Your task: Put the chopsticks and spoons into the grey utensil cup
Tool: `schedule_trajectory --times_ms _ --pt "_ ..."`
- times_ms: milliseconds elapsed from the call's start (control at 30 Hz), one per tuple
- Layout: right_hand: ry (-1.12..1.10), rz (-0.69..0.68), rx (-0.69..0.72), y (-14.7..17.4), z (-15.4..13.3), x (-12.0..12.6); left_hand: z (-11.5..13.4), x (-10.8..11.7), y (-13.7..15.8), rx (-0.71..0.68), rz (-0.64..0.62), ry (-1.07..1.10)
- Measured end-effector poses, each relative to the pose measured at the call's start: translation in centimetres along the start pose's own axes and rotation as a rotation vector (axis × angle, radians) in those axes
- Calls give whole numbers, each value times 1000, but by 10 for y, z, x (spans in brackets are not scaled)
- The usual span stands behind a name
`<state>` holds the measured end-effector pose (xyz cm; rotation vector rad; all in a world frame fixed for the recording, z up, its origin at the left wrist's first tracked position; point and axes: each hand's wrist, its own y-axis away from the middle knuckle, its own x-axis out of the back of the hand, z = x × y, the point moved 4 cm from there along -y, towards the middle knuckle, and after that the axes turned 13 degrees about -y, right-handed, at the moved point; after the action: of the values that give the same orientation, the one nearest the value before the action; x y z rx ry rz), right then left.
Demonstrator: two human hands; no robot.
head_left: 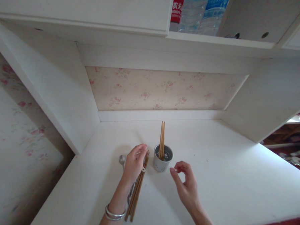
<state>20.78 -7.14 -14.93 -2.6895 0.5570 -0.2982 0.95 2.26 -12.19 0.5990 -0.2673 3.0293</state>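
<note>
My left hand point(135, 163) is over the upper end of several wooden chopsticks point(136, 199) lying on the white tabletop. Its thumb and fingers are drawn together; whatever they may hold is hidden. A small pale piece point(143, 169) shows at the hand's edge. Partly under that hand lies a metal spoon point(122, 159). To the right, a perforated grey metal utensil holder point(161, 164) stands upright with a few chopsticks point(162, 140) in it. My right hand point(187, 184) is just right of the holder, apart from it, fingers curved and a gap between thumb and forefinger.
The white tabletop point(226, 175) sits in a niche between a left side panel point(55, 84) and a right one point(272, 96). Overhead is a cabinet point(84, 15), with water bottles point(195, 12) on its open shelf. Floral wallpaper point(148, 89) covers the back.
</note>
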Motion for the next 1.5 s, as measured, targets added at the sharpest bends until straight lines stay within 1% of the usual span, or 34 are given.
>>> schedule_trajectory --times_ms 33,100,133,200,267,367,500,600,733,967,1067,1200,1333,1433,1500 --pt "41 -87 -28 7 -7 -10 -2 2 -1 19 34 -6" --pt "153 -340 -96 18 -18 -37 -6 5 -2 50 77 -28" --pt "231 -435 -118 23 -21 -50 -8 7 -2 58 84 -43" --pt "404 -556 -150 27 -24 -72 -11 8 -3 59 75 -75" --pt "554 -608 -166 27 -22 -88 -14 7 -3 54 52 -112" --pt "698 -620 -169 23 -19 -102 -17 3 -5 37 5 -202" --pt "785 -630 -209 17 -15 -103 -17 -4 -5 -9 -62 -303" --pt "810 -660 -267 13 -10 -95 -13 -6 -2 -76 -60 -401" --pt "832 -667 -338 10 -6 -84 -6 -7 2 -186 -33 -594" --pt "798 -629 -359 10 -11 -82 -9 -11 5 -221 -52 -887" --pt "794 -631 -376 10 -9 -83 -11 -14 7 -245 -104 -1001" --pt "779 -633 -416 8 -2 -83 -13 -16 8 -232 -169 -1118" --pt "720 -651 -457 7 3 -83 -17 -15 10 -208 -182 -1202" --pt "699 -676 -446 8 1 -81 -23 -15 11 -165 -223 -1239" --pt "720 -667 -420 9 -2 -79 -25 -15 11 -131 -256 -1250"
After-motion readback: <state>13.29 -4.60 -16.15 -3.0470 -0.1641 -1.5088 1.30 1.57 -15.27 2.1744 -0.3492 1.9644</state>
